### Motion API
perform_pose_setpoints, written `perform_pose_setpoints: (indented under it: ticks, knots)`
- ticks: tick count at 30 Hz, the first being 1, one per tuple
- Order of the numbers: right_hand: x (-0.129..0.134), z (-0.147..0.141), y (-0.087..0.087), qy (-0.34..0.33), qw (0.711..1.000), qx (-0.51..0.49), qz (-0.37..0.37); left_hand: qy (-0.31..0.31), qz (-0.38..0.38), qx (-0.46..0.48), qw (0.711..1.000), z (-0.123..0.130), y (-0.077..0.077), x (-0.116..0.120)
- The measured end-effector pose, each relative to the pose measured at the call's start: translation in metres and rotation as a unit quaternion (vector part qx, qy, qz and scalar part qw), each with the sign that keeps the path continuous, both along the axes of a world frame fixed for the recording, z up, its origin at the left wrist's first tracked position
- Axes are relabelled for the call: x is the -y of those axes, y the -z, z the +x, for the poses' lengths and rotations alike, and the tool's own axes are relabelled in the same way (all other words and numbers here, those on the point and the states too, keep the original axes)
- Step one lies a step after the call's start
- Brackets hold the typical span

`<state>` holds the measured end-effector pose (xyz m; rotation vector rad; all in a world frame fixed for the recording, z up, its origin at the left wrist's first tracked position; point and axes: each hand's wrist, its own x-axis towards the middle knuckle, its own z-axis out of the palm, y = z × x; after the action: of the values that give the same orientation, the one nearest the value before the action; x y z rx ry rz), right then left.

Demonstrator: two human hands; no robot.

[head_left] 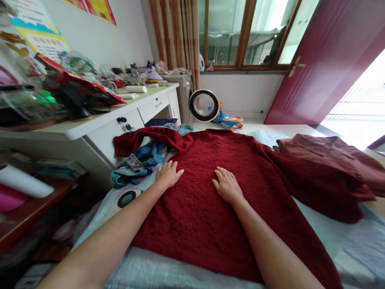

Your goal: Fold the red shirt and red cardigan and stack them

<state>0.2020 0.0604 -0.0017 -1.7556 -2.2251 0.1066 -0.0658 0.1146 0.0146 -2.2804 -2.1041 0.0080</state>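
A dark red long-sleeved top (207, 220) lies spread out in front of me, its collar at the far end. One sleeve stretches left over blue patterned clothing (144, 160); the other reaches right, beside a folded brownish-red shirt (325, 148). My left hand (169, 175) rests flat at the top's left side edge, fingers stretched out. On the middle of the fabric lies my right hand (227, 184), palm down, fingers extended. Neither hand grips the cloth. Beneath everything is a light blue cover (168, 271).
A white desk (105, 124) crowded with bags and jars stands along the left. Beyond it is a washing machine with its round door (204, 105) swung open. A blue and orange ride-on toy (227, 119) sits on the floor. A dark red door (300, 60) stands ajar at right.
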Motion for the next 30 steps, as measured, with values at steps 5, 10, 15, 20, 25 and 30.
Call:
perform_pose_setpoints:
  ticks: [5, 10, 15, 20, 25, 30]
  knots:
    - [0.0, 0.0, -0.002, 0.004, 1.0, -0.008, -0.008, 0.102, 0.07, -0.02, 0.992, 0.029, -0.018, -0.028]
    - [0.0, 0.001, -0.002, 0.002, 1.0, -0.026, -0.001, 0.157, 0.016, -0.02, 0.987, 0.047, -0.029, -0.081]
    - [-0.001, 0.002, 0.0, 0.004, 0.999, -0.041, -0.004, 0.011, -0.077, -0.03, 0.996, 0.019, -0.04, -0.141]
    - [-0.001, 0.003, -0.001, 0.005, 0.999, -0.049, -0.003, -0.038, -0.056, -0.014, 0.998, 0.007, -0.052, -0.172]
    - [-0.001, 0.003, -0.001, 0.007, 0.999, -0.049, -0.005, -0.04, 0.023, 0.007, 0.999, 0.008, -0.061, -0.182]
    - [-0.001, 0.003, -0.002, 0.007, 0.998, -0.06, -0.004, -0.094, 0.011, 0.025, 0.995, 0.009, -0.069, -0.195]
